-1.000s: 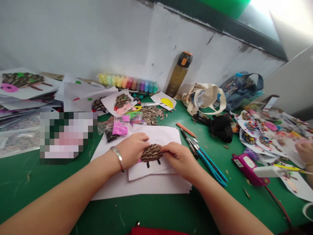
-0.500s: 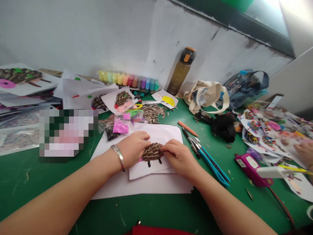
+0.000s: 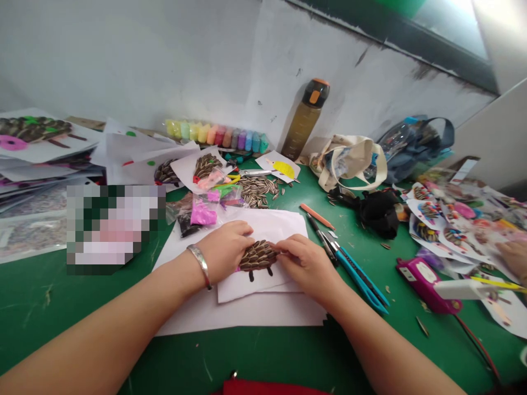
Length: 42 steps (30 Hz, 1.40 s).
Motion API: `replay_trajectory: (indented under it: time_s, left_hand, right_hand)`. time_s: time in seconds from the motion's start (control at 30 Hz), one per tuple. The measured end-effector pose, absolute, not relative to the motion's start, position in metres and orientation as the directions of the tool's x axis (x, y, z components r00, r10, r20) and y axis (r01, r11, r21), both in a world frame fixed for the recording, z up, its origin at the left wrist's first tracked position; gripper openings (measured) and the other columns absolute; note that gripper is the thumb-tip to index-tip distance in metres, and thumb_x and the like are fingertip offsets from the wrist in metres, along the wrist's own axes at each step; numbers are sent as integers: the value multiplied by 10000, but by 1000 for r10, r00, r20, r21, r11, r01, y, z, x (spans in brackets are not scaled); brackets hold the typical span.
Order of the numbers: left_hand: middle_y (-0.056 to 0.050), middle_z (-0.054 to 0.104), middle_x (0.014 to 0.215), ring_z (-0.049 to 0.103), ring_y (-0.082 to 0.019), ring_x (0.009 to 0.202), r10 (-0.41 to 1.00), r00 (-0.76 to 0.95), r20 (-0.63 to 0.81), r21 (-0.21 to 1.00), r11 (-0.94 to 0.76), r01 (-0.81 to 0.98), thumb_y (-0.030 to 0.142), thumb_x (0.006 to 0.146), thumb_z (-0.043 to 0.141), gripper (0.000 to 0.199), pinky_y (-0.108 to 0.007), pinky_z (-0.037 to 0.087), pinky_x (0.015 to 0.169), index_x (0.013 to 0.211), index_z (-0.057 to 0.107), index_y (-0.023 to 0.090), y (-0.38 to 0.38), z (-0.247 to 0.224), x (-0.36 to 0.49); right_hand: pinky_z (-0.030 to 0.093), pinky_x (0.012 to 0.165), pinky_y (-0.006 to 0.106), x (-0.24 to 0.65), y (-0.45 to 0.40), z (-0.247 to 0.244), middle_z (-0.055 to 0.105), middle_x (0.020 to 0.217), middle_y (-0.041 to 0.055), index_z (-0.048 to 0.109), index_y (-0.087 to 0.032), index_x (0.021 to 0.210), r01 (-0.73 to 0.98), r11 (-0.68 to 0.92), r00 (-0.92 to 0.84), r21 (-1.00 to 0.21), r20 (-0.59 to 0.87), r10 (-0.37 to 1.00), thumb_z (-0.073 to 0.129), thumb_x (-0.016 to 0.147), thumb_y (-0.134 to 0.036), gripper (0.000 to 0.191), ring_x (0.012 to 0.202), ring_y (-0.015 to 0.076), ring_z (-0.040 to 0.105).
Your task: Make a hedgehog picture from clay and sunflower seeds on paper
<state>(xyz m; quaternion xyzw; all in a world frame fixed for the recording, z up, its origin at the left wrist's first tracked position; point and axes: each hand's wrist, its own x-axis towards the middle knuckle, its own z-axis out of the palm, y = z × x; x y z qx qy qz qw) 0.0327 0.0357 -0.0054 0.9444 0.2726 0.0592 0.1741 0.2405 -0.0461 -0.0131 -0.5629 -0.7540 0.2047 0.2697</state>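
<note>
A hedgehog picture [image 3: 257, 255], its back covered in overlapping striped sunflower seeds, lies on a small white sheet [image 3: 247, 291]. Two black legs show below the seed body. My left hand [image 3: 224, 247], with a silver bangle at the wrist, rests on the hedgehog's left end; its fingers are curled together and cover the head, leaving a bit of pink. At the right end is my right hand [image 3: 302, 260], closed in a pinch with the fingertips by the edge of the seeds. Whatever lies between those fingertips is hidden. Larger white paper [image 3: 197, 318] lies underneath.
Loose sunflower seeds [image 3: 257, 189] and bagged pink clay [image 3: 203, 213] lie behind the paper. To the right are blue tweezers [image 3: 362, 282], an orange stick [image 3: 317, 216] and a purple glue-gun-like device [image 3: 426, 285]. A bottle [image 3: 304, 120] stands by the wall. Another person's hand [image 3: 514, 255] is far right.
My right fingertips have shifted slightly right, showing more of the hedgehog's right edge. My left hand and the paper have stayed in place.
</note>
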Motion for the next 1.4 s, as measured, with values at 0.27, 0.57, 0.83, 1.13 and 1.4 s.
replay_trajectory:
  time_s: [0.27, 0.57, 0.83, 1.13, 1.4]
  left_hand:
    - [-115, 613, 956, 547, -232, 944, 542, 840, 35, 352, -793, 497, 94, 851, 461, 239, -357, 455, 881, 856, 699, 122, 34, -8, 33]
    - [-118, 614, 984, 549, -233, 975, 548, 836, 19, 352, -786, 508, 74, 842, 471, 235, -361, 453, 915, 876, 700, 116, 34, -6, 33]
    - [-106, 610, 938, 548, -224, 930, 542, 840, 28, 336, -797, 503, 63, 837, 475, 224, -351, 460, 878, 839, 691, 120, 34, -6, 34]
    - [-106, 608, 912, 542, -223, 925, 542, 839, 52, 344, -799, 494, 94, 851, 482, 217, -341, 447, 862, 826, 696, 121, 35, -11, 33]
    - [-99, 605, 845, 555, -223, 845, 520, 852, 63, 356, -809, 468, 180, 859, 505, 201, -341, 454, 775, 788, 688, 133, 37, -11, 32]
  right_hand:
    - [442, 695, 277, 239, -47, -16, 604, 765, 49, 695, -165, 820, 790, 319, -254, -523, 194, 948, 524, 886, -145, 185, 755, 167, 561]
    - [418, 663, 270, 233, -47, -15, 584, 728, 51, 673, -154, 764, 806, 345, -274, -482, 213, 938, 497, 894, -152, 220, 719, 163, 544]
    - [404, 665, 260, 230, -48, -18, 572, 721, 44, 664, -158, 750, 813, 358, -287, -460, 218, 933, 515, 871, -118, 196, 723, 159, 540]
    - [416, 677, 229, 244, -35, 1, 644, 761, 13, 691, -195, 809, 795, 277, -236, -540, 145, 961, 556, 862, -147, 153, 737, 131, 585]
    - [396, 715, 256, 229, 43, 21, 665, 876, 44, 692, -200, 826, 965, 231, -221, -125, 89, 971, 448, 893, -175, 255, 832, 165, 581]
